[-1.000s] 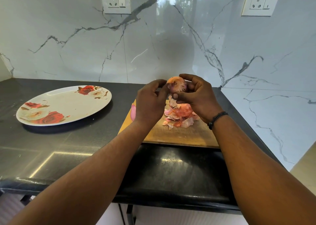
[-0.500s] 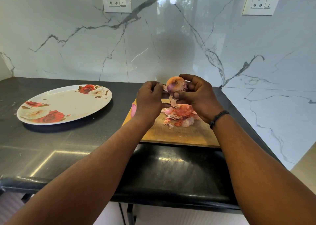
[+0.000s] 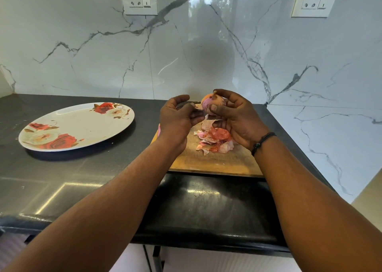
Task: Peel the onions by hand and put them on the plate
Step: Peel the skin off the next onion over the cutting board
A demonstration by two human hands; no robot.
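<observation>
the right hand (image 3: 237, 116) grips the onion (image 3: 213, 104) above the cutting board (image 3: 215, 162); the left hand (image 3: 177, 118) pinches a strip of skin (image 3: 201, 112). the onion looks small, firm and slippery; the papery skin probably tears, so grab near the loose edge.

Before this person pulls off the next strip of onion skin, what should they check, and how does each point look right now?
1. Onion held firmly: ok, the right hand grips it with thumb and fingers.
2. Skin strip caught: ok, the left hand pinches a strip at the onion's side.
3. Onion fully peeled: not ok, papery orange skin covers its top.
4. Peel pile kept on the cutting board: ok.
5. Plate ready to receive onions: ok, it sits on the counter to the left.
6. Pink thing behind the left wrist: cannot tell what it is.
</observation>
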